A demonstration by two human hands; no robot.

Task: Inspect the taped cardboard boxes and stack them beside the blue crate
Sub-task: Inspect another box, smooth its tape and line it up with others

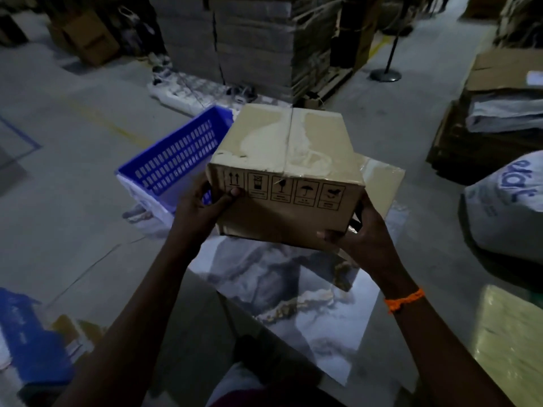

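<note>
Floor (73, 201) room is on the left of the frame; the white sack (505, 207) crowds the right edge. Blue crate (176, 160) sits centre-left. The taped box (288, 148) is held up dead centre, its left edge overlapping the crate's rim. A second box (385, 183) peeks out behind its right side. Your left hand (202, 207) grips the left edge, thumb on the printed face, and your right hand (361, 233) curls round the lower right corner. Looks like the inspecting step to me. Next you'd rotate it, check the seams, then set it down clear of that rim.
</note>
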